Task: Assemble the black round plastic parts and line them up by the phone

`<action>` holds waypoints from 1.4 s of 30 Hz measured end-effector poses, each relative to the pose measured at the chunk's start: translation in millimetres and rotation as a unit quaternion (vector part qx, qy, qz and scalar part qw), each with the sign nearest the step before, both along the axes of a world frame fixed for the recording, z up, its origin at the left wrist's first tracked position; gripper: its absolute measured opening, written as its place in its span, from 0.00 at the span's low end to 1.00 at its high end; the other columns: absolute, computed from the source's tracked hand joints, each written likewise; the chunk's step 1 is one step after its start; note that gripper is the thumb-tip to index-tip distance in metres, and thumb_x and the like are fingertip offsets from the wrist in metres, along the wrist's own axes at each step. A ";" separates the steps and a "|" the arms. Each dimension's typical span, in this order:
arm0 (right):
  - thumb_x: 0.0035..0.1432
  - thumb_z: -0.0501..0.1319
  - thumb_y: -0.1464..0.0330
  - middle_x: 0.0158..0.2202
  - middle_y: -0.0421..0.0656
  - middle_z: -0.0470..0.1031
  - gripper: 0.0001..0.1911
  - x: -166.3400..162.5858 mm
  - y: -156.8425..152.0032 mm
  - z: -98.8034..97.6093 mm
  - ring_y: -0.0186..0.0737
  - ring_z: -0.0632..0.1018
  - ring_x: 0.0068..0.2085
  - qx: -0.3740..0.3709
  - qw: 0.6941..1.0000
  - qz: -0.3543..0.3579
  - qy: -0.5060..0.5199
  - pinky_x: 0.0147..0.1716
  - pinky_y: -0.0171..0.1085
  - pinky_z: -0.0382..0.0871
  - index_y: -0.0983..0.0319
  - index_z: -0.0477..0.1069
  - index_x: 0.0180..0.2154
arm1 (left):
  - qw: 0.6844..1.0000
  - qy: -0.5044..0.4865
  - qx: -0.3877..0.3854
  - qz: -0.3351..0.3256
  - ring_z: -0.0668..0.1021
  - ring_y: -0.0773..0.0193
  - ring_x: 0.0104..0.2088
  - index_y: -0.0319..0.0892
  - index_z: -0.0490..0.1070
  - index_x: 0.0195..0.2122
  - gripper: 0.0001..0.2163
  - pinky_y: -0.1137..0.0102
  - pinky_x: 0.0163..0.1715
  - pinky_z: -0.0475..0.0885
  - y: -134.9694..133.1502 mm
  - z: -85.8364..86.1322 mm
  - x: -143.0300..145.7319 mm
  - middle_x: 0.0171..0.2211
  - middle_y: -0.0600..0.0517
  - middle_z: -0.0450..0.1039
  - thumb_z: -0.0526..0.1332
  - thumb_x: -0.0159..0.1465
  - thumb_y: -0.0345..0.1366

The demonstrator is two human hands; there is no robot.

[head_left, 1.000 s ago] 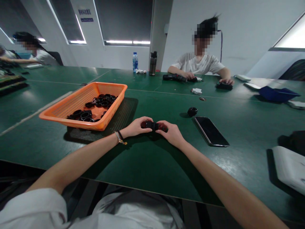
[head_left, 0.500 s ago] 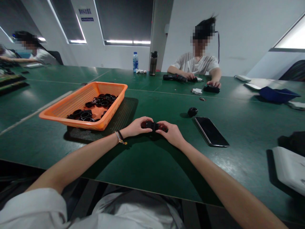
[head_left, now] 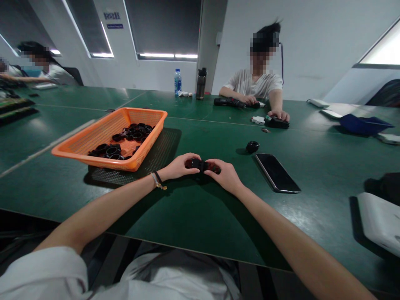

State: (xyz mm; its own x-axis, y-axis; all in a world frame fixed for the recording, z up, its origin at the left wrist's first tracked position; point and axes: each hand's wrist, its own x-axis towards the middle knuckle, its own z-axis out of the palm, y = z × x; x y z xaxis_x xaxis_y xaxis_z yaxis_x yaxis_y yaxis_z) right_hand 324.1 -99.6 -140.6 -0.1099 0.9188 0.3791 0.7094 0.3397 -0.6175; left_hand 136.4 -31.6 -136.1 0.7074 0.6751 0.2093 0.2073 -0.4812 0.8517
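Observation:
Just above the green table (head_left: 200,216), my left hand (head_left: 180,167) and my right hand (head_left: 225,175) meet at a small black part (head_left: 202,165). Fingers of both hands close on it from either side and cover its ends, so its full shape cannot be made out. Dark reddish patches show between the fingers. To the left of my left hand stands an orange plastic basket (head_left: 71,151) with several black ring-shaped parts (head_left: 113,151) inside. Beyond my right hand lie a round black part (head_left: 252,146) and a smartphone (head_left: 278,173), its screen dark.
Across the table a person (head_left: 258,85) handles black items. A water bottle (head_left: 178,82) and a dark drink bottle (head_left: 201,83) stand at the back. At right are a blue tray (head_left: 364,124) and a white device (head_left: 379,221). Others sit far left.
My hands and the black part stay almost still. Across the table, the person's hand and the black box under it have shifted slightly.

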 end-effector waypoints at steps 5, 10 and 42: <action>0.47 0.63 0.71 0.34 0.42 0.75 0.14 0.6 -1.8 0.9 0.39 0.75 0.35 0.022 1.000 0.014 -0.009 0.35 0.39 0.69 0.60 0.71 0.39 | 1.000 0.003 0.008 -0.003 0.72 0.64 0.39 0.38 0.67 0.43 0.17 0.70 0.41 0.67 -0.4 1.0 -0.5 0.42 0.48 0.69 0.63 0.52 0.35; 0.47 0.63 0.72 0.35 0.43 0.75 0.15 0.3 -1.9 0.5 0.39 0.74 0.36 0.028 1.000 0.011 -0.008 0.35 0.39 0.69 0.61 0.70 0.40 | 1.000 -0.002 0.001 -0.005 0.72 0.65 0.38 0.37 0.66 0.44 0.18 0.71 0.39 0.68 -0.4 0.9 -0.1 0.41 0.47 0.69 0.63 0.52 0.35; 0.48 0.63 0.71 0.32 0.42 0.75 0.12 -1.3 -0.6 3.2 0.38 0.75 0.33 -0.002 1.000 0.007 -0.001 0.34 0.38 0.70 0.62 0.71 0.38 | 1.000 0.007 0.004 -0.002 0.72 0.65 0.38 0.37 0.67 0.44 0.17 0.70 0.39 0.68 -1.7 3.9 -1.2 0.42 0.47 0.69 0.63 0.52 0.34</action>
